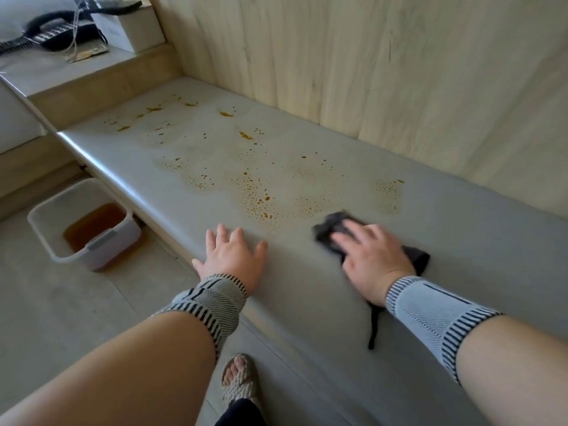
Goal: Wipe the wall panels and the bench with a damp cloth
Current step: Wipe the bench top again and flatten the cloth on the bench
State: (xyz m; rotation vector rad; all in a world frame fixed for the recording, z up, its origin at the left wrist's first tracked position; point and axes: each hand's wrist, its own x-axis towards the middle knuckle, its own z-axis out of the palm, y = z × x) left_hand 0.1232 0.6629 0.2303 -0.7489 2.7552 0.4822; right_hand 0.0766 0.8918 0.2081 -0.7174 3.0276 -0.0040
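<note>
A long grey bench (461, 241) runs from the far left to the near right, under pale wooden wall panels (368, 66). Orange-brown spots and smears (255, 195) cover its far and middle part. My right hand (373, 259) presses flat on a dark cloth (330, 230) on the bench, just near the closest spots; the hand is blurred. A dark strap of the cloth hangs by my wrist. My left hand (232, 256) rests flat with spread fingers on the bench's front edge.
A white tub (49, 235) holding brown liquid stands on the tiled floor left of the bench. A raised ledge at the far left carries a black telephone (52, 33) and a white box (129, 29). My sandalled foot (239, 379) is below.
</note>
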